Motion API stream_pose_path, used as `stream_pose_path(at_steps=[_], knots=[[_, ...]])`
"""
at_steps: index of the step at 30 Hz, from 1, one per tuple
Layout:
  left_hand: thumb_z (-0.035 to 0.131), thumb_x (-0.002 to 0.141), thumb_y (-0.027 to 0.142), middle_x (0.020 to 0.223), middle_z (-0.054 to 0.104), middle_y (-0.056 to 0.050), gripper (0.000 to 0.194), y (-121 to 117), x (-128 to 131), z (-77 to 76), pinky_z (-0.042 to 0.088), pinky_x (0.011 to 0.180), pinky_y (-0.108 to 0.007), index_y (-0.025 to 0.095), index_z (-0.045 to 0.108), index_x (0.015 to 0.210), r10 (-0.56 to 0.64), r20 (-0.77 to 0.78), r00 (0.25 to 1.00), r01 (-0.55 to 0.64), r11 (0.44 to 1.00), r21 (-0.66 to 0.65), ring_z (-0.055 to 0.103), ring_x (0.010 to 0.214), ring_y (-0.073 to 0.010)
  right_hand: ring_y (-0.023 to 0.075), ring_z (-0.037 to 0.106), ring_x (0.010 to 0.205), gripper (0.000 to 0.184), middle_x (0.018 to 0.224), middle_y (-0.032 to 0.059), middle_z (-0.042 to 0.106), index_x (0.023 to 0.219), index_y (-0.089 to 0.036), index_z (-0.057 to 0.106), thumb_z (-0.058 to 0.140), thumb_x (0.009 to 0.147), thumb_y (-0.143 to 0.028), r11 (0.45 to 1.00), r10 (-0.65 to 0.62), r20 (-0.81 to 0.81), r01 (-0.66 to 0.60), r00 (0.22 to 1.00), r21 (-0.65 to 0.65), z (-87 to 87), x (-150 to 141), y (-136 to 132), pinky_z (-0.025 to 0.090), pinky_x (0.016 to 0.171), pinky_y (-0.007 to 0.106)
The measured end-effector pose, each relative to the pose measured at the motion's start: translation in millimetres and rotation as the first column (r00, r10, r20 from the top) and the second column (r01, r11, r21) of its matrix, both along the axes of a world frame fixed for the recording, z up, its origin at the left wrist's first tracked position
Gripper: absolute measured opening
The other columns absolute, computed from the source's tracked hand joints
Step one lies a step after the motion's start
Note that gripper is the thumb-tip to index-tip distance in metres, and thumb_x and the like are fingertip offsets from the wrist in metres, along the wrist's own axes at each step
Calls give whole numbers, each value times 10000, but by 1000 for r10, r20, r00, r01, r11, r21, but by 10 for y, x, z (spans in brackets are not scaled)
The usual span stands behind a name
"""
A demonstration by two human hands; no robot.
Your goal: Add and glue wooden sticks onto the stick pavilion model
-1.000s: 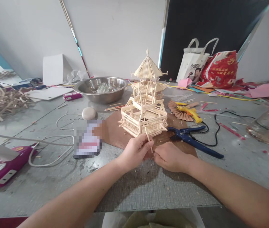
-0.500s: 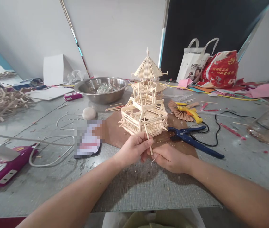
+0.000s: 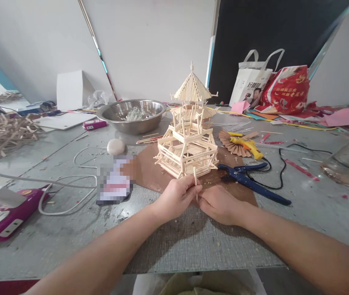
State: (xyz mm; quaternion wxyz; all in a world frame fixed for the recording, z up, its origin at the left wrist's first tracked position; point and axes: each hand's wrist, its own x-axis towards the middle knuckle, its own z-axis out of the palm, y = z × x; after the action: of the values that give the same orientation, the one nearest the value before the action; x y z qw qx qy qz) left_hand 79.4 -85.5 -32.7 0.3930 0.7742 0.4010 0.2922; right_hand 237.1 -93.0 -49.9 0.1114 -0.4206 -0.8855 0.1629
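A thin pale wooden stick (image 3: 195, 177) stands nearly upright in the pinched fingers of my left hand (image 3: 176, 197). Close against its lower end, the curled fingers of my right hand (image 3: 219, 205) are closed; whatever they hold is hidden. Just beyond both hands rises a tiered pagoda model (image 3: 187, 152) made of similar sticks, with a pointed roof on top. It rests on a brown board (image 3: 146, 174), which also lies partly under my hands.
Blue-handled cutters (image 3: 248, 180) and a yellow glue gun (image 3: 248, 146) lie to the right, near a glass jar (image 3: 346, 164). At left are a partly blurred phone (image 3: 117, 184), a purple power strip (image 3: 14, 217) and a white cable. A steel bowl (image 3: 131, 127) stands behind.
The stick tilted and its lower end showed more half a second ago, with a thin curl by my right hand. Now it is more upright, and my hands have shifted slightly.
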Motion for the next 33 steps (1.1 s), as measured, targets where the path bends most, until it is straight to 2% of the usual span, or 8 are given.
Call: stream_pose_path(at_steps=[4, 9, 15, 21, 23, 26, 29, 33], knots=[[393, 813, 333, 516, 470, 45, 198, -4, -14, -24, 337, 399, -176, 174, 418, 697, 1, 133, 991, 15, 992, -122, 417, 403, -57, 94, 411, 511, 250, 606, 12, 554, 674, -148, 552, 330, 785, -177, 997, 7, -153, -18, 988, -71, 20, 6, -16, 273, 516, 212], [412, 812, 345, 501, 453, 51, 207, -19, -5, -55, 350, 410, -170, 169, 425, 704, 15, 155, 988, 6, 991, -131, 433, 418, -54, 85, 379, 486, 231, 563, 0, 519, 633, -145, 550, 354, 755, -159, 995, -75, -225, 58, 971, -80, 0, -21, -32, 271, 504, 214], [472, 783, 348, 537, 489, 44, 199, -21, 20, -4, 370, 369, -172, 163, 419, 731, 59, 365, 929, 60, 950, -308, 453, 383, -56, 72, 381, 506, 268, 557, -26, 465, 630, -146, 535, 310, 775, -153, 963, 9, -499, -142, 867, -229, 30, 4, -17, 306, 516, 197], [518, 760, 310, 539, 520, 33, 182, -4, 53, 35, 396, 342, -162, 153, 433, 726, 147, 608, 780, 202, 860, -468, 465, 364, -55, 53, 253, 392, 235, 463, -65, 306, 614, -165, 431, 285, 796, -195, 811, -180, -706, -303, 684, -500, -4, -33, -3, 253, 395, 180], [524, 758, 293, 543, 533, 30, 171, -5, 59, 52, 397, 337, -156, 150, 440, 716, 157, 645, 748, 227, 853, -471, 469, 364, -54, 54, 241, 382, 243, 466, -66, 295, 634, -170, 422, 256, 807, -212, 771, -219, -713, -329, 666, -544, -13, -55, 0, 244, 378, 178], [520, 761, 288, 548, 547, 34, 153, -17, 42, 118, 396, 330, -153, 156, 449, 727, 164, 693, 702, 233, 867, -441, 471, 355, -54, 62, 305, 418, 249, 499, -49, 354, 663, -164, 450, 264, 814, -230, 867, -122, -591, -205, 797, -455, -2, -66, -8, 273, 422, 188], [515, 763, 320, 538, 547, 44, 168, -22, -9, 186, 397, 333, -156, 164, 458, 739, 182, 706, 684, 167, 904, -394, 471, 345, -54, 85, 404, 492, 175, 557, -15, 477, 682, -154, 502, 374, 778, -223, 990, 28, -247, -61, 969, -128, 31, -47, -30, 297, 504, 217], [577, 720, 292, 501, 532, 34, 193, -11, -42, 146, 389, 371, -154, 131, 501, 644, 153, 599, 786, 79, 936, -342, 470, 383, -48, 111, 511, 609, 260, 689, 16, 601, 803, -183, 582, 347, 834, -289, 990, 84, -129, -69, 988, 123, 65, 7, -26, 317, 569, 220]])
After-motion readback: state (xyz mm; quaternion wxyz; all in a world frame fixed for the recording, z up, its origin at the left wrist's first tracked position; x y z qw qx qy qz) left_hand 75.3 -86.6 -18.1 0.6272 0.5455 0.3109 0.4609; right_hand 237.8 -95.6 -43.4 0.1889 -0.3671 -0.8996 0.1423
